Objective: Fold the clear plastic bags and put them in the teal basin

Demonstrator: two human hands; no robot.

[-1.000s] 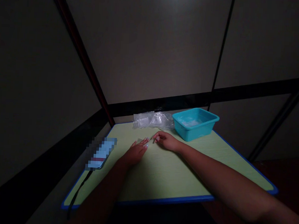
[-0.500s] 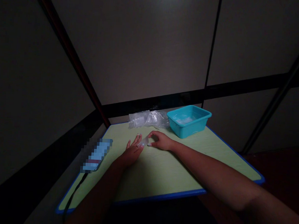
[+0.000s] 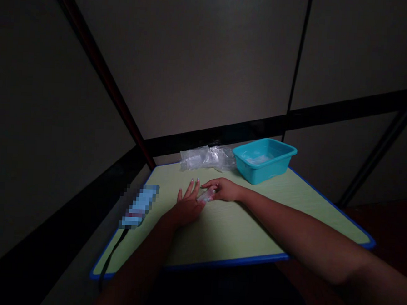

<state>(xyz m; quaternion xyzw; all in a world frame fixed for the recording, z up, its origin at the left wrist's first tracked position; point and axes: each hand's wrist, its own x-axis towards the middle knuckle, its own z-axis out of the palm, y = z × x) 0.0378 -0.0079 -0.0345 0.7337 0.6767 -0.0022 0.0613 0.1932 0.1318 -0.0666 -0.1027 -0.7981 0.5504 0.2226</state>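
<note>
A small clear plastic piece [image 3: 206, 196] lies between my two hands over the pale green table [image 3: 233, 231]. My left hand [image 3: 188, 205] rests low on the table with several fingers spread forward, and its thumb side touches the near end of the piece. From the right, my right hand [image 3: 224, 189] has its fingers and thumb pinched on the other end. The piece is small and dim, so its exact shape cannot be made out.
Crumpled clear plastic bags [image 3: 208, 158] lie along the back edge. Right of them stands a turquoise basket [image 3: 264, 169] with clear plastic inside. A blurred-out blue device [image 3: 141, 206] with a black cable [image 3: 114, 249] is at the left edge. A wall rises behind.
My right hand has closed its fingers on the clear piece, where before there was a gap. The whole view has shifted slightly, moving the table and basket to the right.
</note>
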